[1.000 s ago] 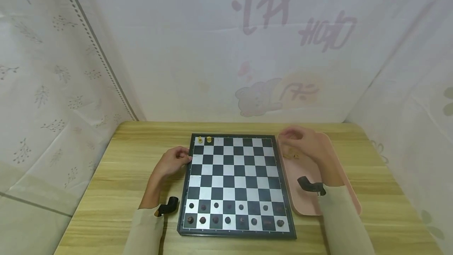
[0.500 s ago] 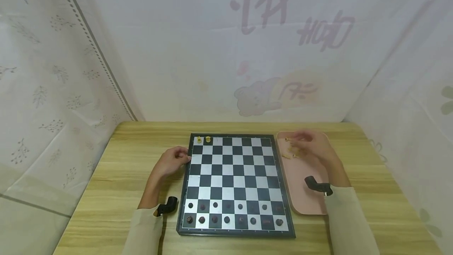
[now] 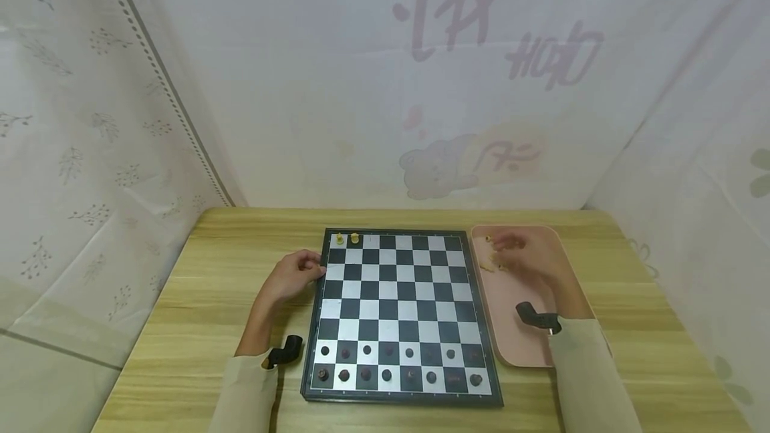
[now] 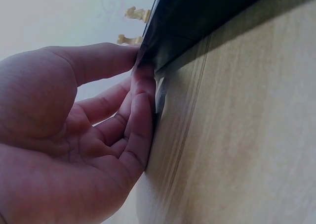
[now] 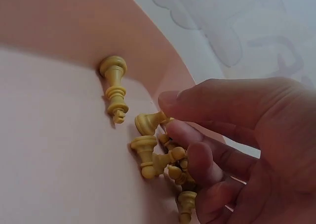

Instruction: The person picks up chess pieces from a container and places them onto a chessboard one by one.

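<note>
A black-and-white chessboard (image 3: 388,291) lies on the table. My left hand (image 3: 295,274) holds its left edge, thumb on top and fingers underneath, as the left wrist view shows. Two pale yellow pieces, a knight-like one (image 3: 339,238) and another (image 3: 355,238), stand in the far left corner. Over the pink tray (image 3: 517,339) at the right, my right hand (image 3: 532,256) pinches a yellow chess piece (image 5: 147,124) between thumb and index finger; its upper end is hidden. Beside it lie a yellow king (image 5: 114,88), a pawn (image 5: 144,155) and several other yellow pieces.
Dark chess pieces (image 3: 387,374) fill the two near rows of the board. The tray stands close along the board's right side. A patterned white cloth (image 3: 337,119) hangs behind the wooden table (image 3: 240,226).
My right hand has come down into the tray from near its far left corner, and its fingers have closed in on a yellow piece. The left hand stays at the board's edge.
</note>
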Action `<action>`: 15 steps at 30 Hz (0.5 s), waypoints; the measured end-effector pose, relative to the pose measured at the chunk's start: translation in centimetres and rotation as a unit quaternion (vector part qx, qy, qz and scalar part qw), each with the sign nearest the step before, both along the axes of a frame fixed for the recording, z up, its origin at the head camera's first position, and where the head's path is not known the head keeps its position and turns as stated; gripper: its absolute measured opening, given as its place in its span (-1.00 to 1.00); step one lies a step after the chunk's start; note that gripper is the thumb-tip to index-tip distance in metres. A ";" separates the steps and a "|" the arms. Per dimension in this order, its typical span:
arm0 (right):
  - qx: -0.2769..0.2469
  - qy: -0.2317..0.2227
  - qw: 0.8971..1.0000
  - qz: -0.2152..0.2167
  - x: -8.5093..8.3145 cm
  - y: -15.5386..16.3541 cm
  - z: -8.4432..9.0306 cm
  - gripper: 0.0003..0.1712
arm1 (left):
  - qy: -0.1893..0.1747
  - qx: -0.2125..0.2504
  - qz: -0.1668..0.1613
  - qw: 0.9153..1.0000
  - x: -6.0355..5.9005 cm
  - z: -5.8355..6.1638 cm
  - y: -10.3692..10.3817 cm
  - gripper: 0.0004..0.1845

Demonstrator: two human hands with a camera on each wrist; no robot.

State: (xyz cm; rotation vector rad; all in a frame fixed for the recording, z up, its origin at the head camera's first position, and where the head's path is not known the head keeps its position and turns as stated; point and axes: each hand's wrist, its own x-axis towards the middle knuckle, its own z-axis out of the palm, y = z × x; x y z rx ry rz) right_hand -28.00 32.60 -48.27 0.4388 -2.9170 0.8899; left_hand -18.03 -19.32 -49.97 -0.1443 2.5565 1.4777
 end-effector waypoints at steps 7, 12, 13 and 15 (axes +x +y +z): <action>0.027 0.022 0.999 0.006 -0.2 0.0 -0.4 -0.74 | 0.001 -0.004 0.001 1.000 0.0 0.0 -0.1 -0.62; 0.046 0.029 0.998 0.007 -0.3 0.0 -0.5 -0.75 | 0.001 -0.004 -0.002 1.000 0.0 0.0 0.0 -0.60; 0.051 0.032 0.998 0.008 -0.3 0.0 -0.6 -0.75 | 0.001 -0.004 -0.002 1.000 0.0 0.0 0.0 -0.60; 0.059 0.039 0.997 0.010 -0.4 0.0 -0.8 -0.75 | 0.001 -0.005 -0.002 1.000 0.0 0.0 -0.1 -0.61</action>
